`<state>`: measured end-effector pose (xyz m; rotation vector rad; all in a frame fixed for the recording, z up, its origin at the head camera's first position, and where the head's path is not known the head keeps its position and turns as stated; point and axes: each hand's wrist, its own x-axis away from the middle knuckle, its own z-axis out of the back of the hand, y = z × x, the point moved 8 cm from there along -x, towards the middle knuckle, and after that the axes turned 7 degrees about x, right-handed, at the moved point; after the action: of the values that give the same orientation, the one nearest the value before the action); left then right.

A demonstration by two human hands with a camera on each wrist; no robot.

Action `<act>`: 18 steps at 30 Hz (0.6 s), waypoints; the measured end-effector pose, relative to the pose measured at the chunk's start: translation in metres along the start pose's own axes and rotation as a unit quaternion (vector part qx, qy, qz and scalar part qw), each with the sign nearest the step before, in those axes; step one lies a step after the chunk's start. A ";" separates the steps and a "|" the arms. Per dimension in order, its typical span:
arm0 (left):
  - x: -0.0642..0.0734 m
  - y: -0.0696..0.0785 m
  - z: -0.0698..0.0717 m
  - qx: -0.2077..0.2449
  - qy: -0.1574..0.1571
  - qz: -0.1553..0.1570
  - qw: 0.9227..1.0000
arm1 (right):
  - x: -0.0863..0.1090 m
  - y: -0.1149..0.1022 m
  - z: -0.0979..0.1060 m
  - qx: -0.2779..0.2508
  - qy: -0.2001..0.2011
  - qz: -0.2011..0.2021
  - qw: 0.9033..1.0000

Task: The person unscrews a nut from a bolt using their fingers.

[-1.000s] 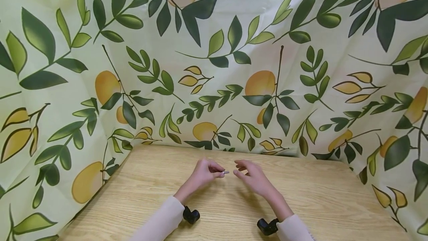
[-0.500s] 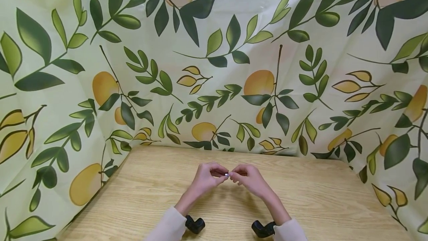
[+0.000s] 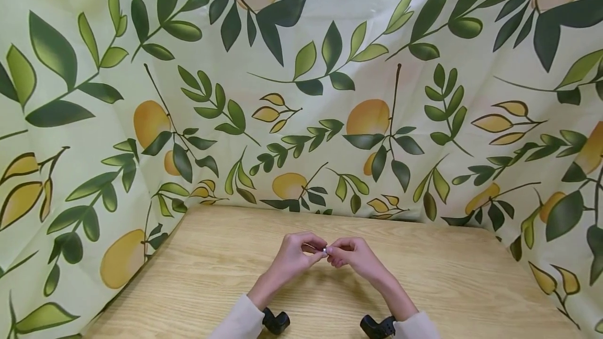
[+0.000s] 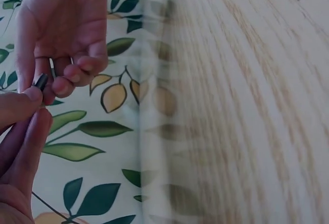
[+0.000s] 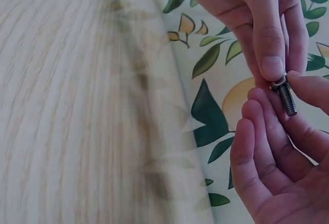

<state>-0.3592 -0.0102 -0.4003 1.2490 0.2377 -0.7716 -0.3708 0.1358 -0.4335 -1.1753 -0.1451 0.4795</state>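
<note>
A small metal bolt point(image 5: 289, 100) with a threaded shank is between the fingertips of both hands, above the table. My left hand point(image 3: 294, 252) pinches its collared end between thumb and fingers. From the other side my right hand point(image 3: 355, 256) brings thumb and index finger around the bolt by the collar, other fingers bent. In the right wrist view the threaded end points toward the right palm, with a lighter metal collar point(image 5: 280, 82) right at the left thumb. The left wrist view shows the bolt's dark tip point(image 4: 41, 81) between the hands; the end inside the left fingertips is hidden.
A light wood-grain table point(image 3: 226, 286) lies beneath the hands. Behind and at both sides hangs a cloth point(image 3: 311, 103) printed with fruit and leaves. Black wrist devices point(image 3: 275, 322) sit by both sleeves.
The right hand has come in from the right, fingers apart at first, to meet the left hand and take hold at the bolt. The left hand has shifted slightly right, still pinching it.
</note>
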 end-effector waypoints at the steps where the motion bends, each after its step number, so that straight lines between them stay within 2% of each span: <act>1: 0.000 0.002 0.001 -0.009 0.001 -0.009 1.000 | 0.000 -0.001 0.000 -0.003 0.001 -0.002 1.000; 6: 0.000 0.009 0.000 -0.045 -0.014 -0.037 0.998 | 0.002 -0.006 0.004 -0.006 0.006 0.000 1.000; 15: 0.002 0.011 0.004 -0.050 -0.027 -0.037 0.998 | 0.001 -0.004 0.002 -0.010 0.017 -0.021 1.000; 18: 0.001 0.012 0.004 -0.053 -0.032 -0.046 0.997 | 0.001 -0.004 0.002 -0.010 0.018 -0.020 1.000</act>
<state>-0.3514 -0.0128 -0.3901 1.1175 0.2812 -0.8670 -0.3692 0.1367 -0.4292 -1.1990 -0.1418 0.4221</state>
